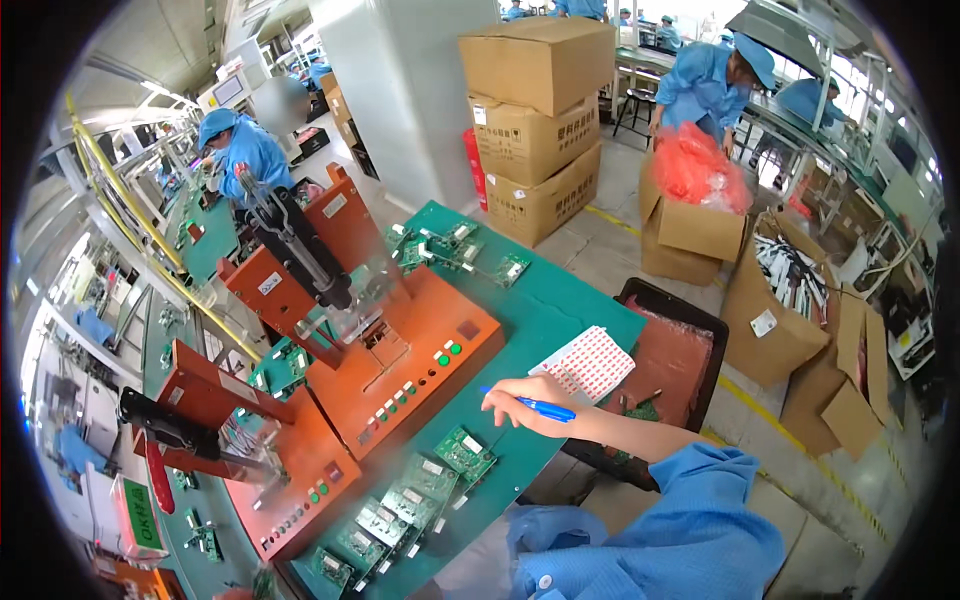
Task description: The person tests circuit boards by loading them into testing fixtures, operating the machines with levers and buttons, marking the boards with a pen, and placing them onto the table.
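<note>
My right hand (525, 404) reaches in from the right over the green work mat (520, 300). Its fingers are closed round a blue pen (546, 408). Just beyond the hand lies a white sheet with rows of small red stickers (585, 365), near the mat's right edge. Left of the hand stands an orange test fixture (420, 330) with a black toggle clamp (300, 250) and green buttons. Several green circuit boards (410, 495) lie in a row along the near edge of the mat. I cannot see my left hand.
A second orange fixture (300, 490) with a red-handled clamp stands at the left. More circuit boards (440, 245) lie at the mat's far end. A black tray (690, 350) stands right of the bench. Stacked cartons (540, 120) and a co-worker (710, 90) at an open box are farther off.
</note>
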{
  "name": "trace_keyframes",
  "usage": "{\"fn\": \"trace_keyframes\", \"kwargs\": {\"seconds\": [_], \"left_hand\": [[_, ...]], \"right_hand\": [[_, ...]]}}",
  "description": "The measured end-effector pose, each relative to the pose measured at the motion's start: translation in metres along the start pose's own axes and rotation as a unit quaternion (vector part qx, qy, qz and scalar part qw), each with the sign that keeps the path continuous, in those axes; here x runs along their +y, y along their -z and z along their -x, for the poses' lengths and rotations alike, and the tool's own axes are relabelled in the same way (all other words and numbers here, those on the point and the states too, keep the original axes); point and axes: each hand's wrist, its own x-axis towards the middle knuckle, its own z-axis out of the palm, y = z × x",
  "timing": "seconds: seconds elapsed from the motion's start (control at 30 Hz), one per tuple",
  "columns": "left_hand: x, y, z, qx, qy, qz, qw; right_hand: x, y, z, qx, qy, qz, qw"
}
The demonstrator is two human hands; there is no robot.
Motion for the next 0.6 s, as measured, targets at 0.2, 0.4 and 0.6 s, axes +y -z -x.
{"fn": "trace_keyframes", "kwargs": {"seconds": [0.2,0.4,0.6], "left_hand": [[0.166,-0.072,-0.084,0.130,-0.361,0.005,0.923],[0.239,-0.142,-0.169,0.239,-0.423,0.029,0.874],[0.266,-0.171,-0.212,0.315,-0.444,0.000,0.839]], "right_hand": [[0.012,-0.002,0.003,-0.014,0.022,0.002,1.000],[0.020,0.017,0.021,0.004,-0.020,-0.045,0.999],[0.024,0.029,0.030,0.069,-0.066,-0.059,0.994]]}}
